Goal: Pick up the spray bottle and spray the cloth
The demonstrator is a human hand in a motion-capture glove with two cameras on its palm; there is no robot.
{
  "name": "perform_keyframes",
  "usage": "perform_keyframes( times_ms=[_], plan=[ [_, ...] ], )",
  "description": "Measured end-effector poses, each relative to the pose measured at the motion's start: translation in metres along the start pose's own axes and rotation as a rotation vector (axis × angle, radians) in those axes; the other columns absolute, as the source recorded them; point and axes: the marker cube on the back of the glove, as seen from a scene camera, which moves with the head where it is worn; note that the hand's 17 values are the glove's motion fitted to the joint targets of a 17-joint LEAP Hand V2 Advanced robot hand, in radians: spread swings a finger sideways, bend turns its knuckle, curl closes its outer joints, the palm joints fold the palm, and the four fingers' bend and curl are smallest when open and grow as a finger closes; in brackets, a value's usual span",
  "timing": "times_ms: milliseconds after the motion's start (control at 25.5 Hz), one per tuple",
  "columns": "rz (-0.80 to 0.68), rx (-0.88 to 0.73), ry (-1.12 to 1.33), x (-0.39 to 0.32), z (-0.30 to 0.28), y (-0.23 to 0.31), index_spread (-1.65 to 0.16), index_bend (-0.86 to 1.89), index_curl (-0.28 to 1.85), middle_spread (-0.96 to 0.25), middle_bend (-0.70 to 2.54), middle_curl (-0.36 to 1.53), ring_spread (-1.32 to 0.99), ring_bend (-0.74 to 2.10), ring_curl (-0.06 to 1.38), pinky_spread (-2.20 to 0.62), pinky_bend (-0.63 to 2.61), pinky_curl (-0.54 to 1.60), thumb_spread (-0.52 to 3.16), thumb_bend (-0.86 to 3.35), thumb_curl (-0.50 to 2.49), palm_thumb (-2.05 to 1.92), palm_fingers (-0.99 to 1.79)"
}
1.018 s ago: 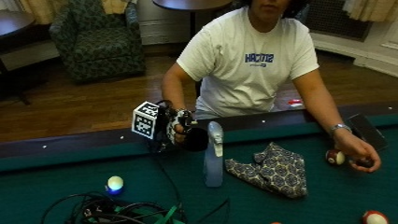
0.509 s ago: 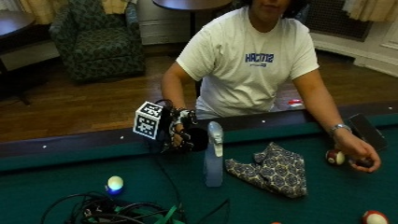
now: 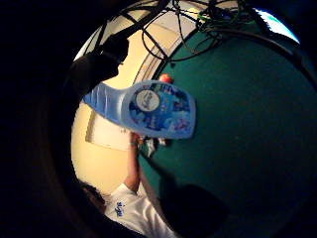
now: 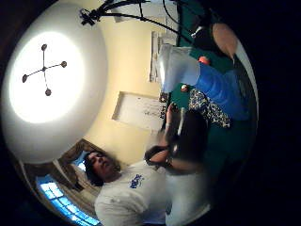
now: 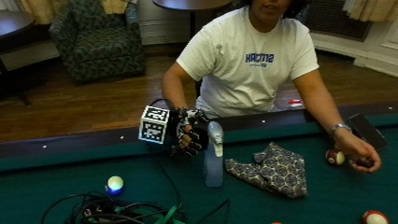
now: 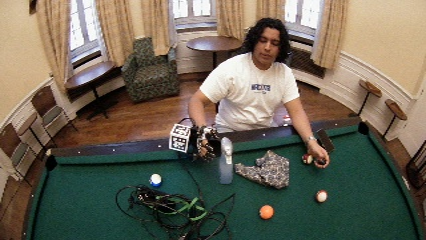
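Only the outside view shows the hand (image 5: 189, 138) beside the spray bottle (image 5: 214, 156), apart

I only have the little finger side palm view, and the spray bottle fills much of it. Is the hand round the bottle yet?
Observer: Not yet. In the outside view the gloved right hand is beside the spray bottle, level with its trigger head, and its fingers are not round it.
Operator: Is the bottle standing?
Observer: Yes, it stands upright on the green felt.
Operator: Where is the cloth?
Observer: The patterned cloth lies crumpled on the felt beside the bottle, on the side away from the gloved hand.
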Motion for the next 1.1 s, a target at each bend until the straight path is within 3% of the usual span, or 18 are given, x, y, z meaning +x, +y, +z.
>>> perform_keyframes(
  times_ms=[1097],
  plan=[
    [0.063, -0.026, -0.045, 0.0, 0.055, -0.045, -0.35, 0.13, 0.34, -0.16, 0.29, 0.42, -0.15, 0.46, 0.37, 0.14, 0.15, 0.32, 1.11, -0.02, 0.58, 0.83, 0.79]
  ],
)
